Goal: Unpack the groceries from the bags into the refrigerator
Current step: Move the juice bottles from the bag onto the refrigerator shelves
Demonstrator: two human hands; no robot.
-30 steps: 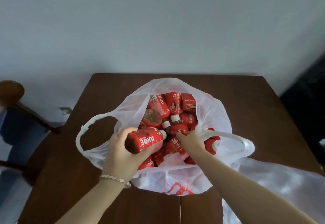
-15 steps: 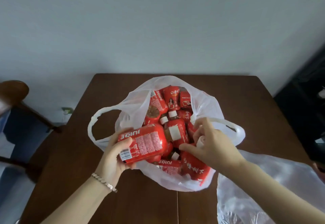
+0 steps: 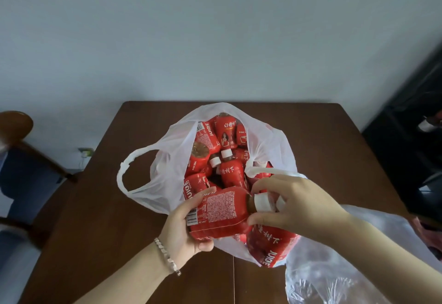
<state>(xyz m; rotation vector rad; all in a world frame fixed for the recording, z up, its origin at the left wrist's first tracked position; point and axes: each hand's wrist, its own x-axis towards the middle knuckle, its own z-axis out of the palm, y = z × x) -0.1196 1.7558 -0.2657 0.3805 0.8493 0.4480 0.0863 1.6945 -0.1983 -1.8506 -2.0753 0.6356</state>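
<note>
A white plastic bag [image 3: 270, 141] stands open on the dark wooden table [image 3: 323, 136], filled with several red juice bottles [image 3: 226, 134] with white caps. My left hand [image 3: 181, 234], a bracelet on its wrist, grips one red juice bottle [image 3: 222, 210] by its base and holds it sideways over the bag's near edge. My right hand [image 3: 301, 205] curls its thumb and fingers around that bottle's white cap end. A second white cap shows under the right palm; whether the hand holds it I cannot tell.
A second, clear plastic bag [image 3: 334, 268] lies at the table's near right corner. A wooden chair with a blue seat [image 3: 21, 160] stands left of the table. Dark furniture [image 3: 406, 160] rises along the right side. A pale wall is behind.
My left hand has lifted the bottle out of the bag toward me and turned it sideways. My right hand left the bag's contents and closed on the bottle's cap end.
</note>
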